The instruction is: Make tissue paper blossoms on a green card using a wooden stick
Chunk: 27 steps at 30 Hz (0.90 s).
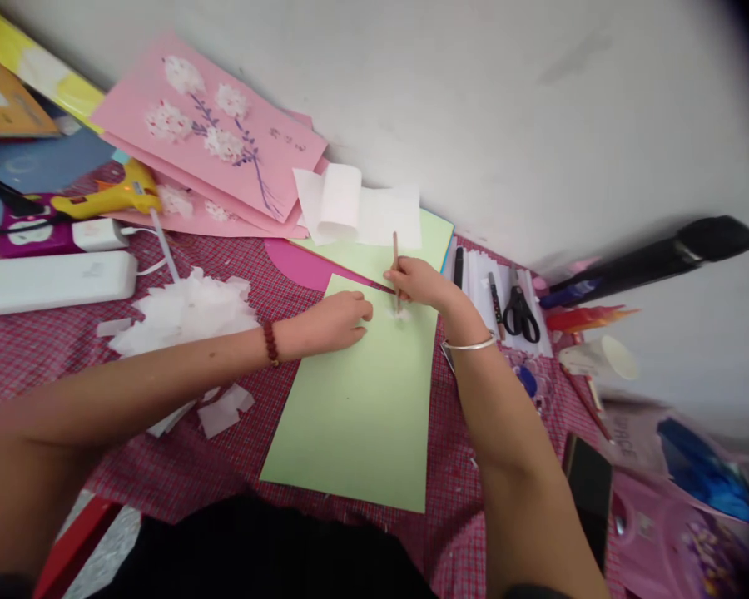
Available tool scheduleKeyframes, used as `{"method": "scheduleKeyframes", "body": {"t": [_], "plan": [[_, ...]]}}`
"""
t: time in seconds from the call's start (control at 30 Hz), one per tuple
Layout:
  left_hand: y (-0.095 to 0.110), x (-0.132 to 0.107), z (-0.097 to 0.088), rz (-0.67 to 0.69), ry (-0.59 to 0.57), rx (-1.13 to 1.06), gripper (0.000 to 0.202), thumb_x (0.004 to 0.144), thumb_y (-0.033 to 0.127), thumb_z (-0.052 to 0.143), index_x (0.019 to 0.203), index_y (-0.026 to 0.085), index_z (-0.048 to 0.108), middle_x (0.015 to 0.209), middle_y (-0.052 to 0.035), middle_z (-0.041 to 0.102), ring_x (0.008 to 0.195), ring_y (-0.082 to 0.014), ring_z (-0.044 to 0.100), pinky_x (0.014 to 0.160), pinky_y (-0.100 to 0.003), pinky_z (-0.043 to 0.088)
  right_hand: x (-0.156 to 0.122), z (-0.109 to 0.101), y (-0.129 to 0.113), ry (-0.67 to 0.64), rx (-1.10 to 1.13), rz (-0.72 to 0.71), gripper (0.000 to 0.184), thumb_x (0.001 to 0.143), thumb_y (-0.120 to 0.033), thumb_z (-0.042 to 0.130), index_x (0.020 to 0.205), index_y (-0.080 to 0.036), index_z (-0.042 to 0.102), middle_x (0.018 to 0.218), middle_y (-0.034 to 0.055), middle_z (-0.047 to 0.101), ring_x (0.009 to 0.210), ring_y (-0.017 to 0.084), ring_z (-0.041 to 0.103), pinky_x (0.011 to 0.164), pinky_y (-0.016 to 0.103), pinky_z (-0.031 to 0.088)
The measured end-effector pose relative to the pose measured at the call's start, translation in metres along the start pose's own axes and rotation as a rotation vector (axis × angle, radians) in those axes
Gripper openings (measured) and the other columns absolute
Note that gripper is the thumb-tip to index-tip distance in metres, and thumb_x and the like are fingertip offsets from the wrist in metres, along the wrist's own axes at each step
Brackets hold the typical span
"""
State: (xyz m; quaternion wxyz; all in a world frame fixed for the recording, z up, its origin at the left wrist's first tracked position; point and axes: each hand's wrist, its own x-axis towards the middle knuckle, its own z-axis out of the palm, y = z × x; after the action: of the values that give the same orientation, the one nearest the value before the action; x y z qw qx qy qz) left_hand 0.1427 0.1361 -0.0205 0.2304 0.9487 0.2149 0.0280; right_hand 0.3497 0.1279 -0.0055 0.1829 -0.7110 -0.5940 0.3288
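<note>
A light green sheet of paper point(355, 416) lies in front of me on the checked cloth. My right hand point(415, 281) pinches a thin pencil-like stick point(395, 248), held nearly upright over the sheet's upper part. At the stick's lower end a small white tissue piece point(401, 315) touches the paper. My left hand point(337, 323) rests on the sheet's left side with its fingers curled in; whether anything is inside them is hidden. Left of it is a heap of white tissue pieces point(187, 312). Beyond the sheet lies a white tissue strip point(387, 215), partly rolled.
Pink cards with white tissue flowers point(230, 141) lean at the back wall. A yellow glue gun point(116, 195) and a white power strip point(56, 281) lie left. Black scissors point(521, 316), a paper cup point(602, 359) and a dark phone point(587, 491) are on the right.
</note>
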Motion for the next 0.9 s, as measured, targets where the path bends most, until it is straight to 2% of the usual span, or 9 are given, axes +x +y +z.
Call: {"method": "scheduleKeyframes", "body": {"t": [0.07,0.17,0.23,0.4,0.53,0.6,0.67,0.8,0.9], "plan": [[-0.006,-0.011,-0.012,-0.002,0.0,0.008,0.019,0.081,0.02,0.052,0.094,0.014,0.064,0.094,-0.0087,0.062,0.086,-0.0216,0.059,0.077,-0.031,0.043,-0.006,-0.006,0.005,0.169,0.209,-0.023,0.025,0.088,-0.028,0.056,0.065,-0.022,0.049,0.051,-0.0033,0.055,0.043,0.011,0.051,0.046,0.024,0.042],[-0.018,-0.035,-0.033,-0.042,0.002,0.016,0.021,0.083,0.024,0.049,0.094,0.015,0.065,0.09,-0.0068,0.064,0.083,-0.0195,0.06,0.074,-0.028,0.042,-0.029,-0.008,0.013,0.465,0.523,-0.088,0.027,0.088,-0.04,0.058,0.07,-0.021,0.051,0.057,-0.0039,0.056,0.047,0.008,0.054,0.047,0.02,0.045],[-0.028,-0.056,-0.045,-0.096,-0.013,0.002,0.023,0.084,0.027,0.047,0.093,0.016,0.066,0.088,-0.0053,0.066,0.079,-0.0179,0.06,0.071,-0.027,0.041,-0.054,-0.004,0.018,0.544,0.69,-0.106,0.029,0.086,-0.046,0.061,0.072,-0.02,0.055,0.062,-0.0029,0.059,0.051,0.009,0.057,0.051,0.021,0.05],[-0.051,-0.119,-0.063,-0.261,-0.005,-0.06,0.028,0.085,0.036,0.047,0.09,0.017,0.067,0.085,-0.0028,0.068,0.075,-0.016,0.06,0.069,-0.025,0.04,-0.13,0.034,0.022,0.512,1.002,0.003,0.026,0.083,-0.047,0.064,0.079,-0.021,0.065,0.071,-0.0001,0.063,0.06,0.011,0.061,0.058,0.025,0.054],[-0.048,-0.164,-0.068,-0.363,0.007,-0.117,0.027,0.086,0.034,0.048,0.093,0.016,0.067,0.087,-0.0029,0.067,0.075,-0.0146,0.059,0.069,-0.024,0.041,-0.174,0.071,0.022,0.478,1.131,0.1,0.026,0.081,-0.045,0.068,0.077,-0.019,0.068,0.055,-0.0049,0.048,0.048,0.007,0.049,0.049,0.019,0.047],[-0.043,-0.179,-0.065,-0.332,-0.025,-0.137,0.024,0.087,0.03,0.048,0.092,0.016,0.066,0.088,-0.0031,0.066,0.077,-0.0139,0.058,0.071,-0.024,0.041,-0.182,0.085,0.023,0.398,1.187,0.133,0.027,0.082,-0.046,0.068,0.079,-0.019,0.068,0.052,-0.0068,0.042,0.045,0.006,0.044,0.048,0.02,0.046],[-0.036,-0.191,-0.06,-0.261,-0.068,-0.143,0.021,0.089,0.025,0.047,0.09,0.016,0.066,0.089,-0.0035,0.064,0.079,-0.0137,0.058,0.074,-0.024,0.042,-0.184,0.096,0.025,0.358,1.203,0.156,0.027,0.081,-0.047,0.069,0.079,-0.02,0.068,0.052,-0.0064,0.043,0.045,0.007,0.044,0.048,0.022,0.046],[-0.013,-0.207,-0.045,-0.144,-0.132,-0.096,0.017,0.089,0.018,0.047,0.089,0.016,0.064,0.09,-0.0048,0.062,0.085,-0.0155,0.058,0.079,-0.026,0.044,-0.183,0.106,0.031,0.39,1.182,0.169,0.027,0.077,-0.047,0.071,0.079,-0.02,0.069,0.054,-0.0034,0.049,0.048,0.01,0.048,0.049,0.025,0.05],[0.003,-0.219,-0.03,-0.073,-0.127,0.02,0.018,0.085,0.017,0.054,0.102,0.017,0.062,0.101,-0.0069,0.061,0.097,-0.0202,0.056,0.089,-0.033,0.044,-0.183,0.107,0.033,0.403,1.181,0.148,0.024,0.08,-0.045,0.069,0.081,-0.02,0.069,0.055,-0.0026,0.051,0.049,0.01,0.049,0.051,0.027,0.051]]}}
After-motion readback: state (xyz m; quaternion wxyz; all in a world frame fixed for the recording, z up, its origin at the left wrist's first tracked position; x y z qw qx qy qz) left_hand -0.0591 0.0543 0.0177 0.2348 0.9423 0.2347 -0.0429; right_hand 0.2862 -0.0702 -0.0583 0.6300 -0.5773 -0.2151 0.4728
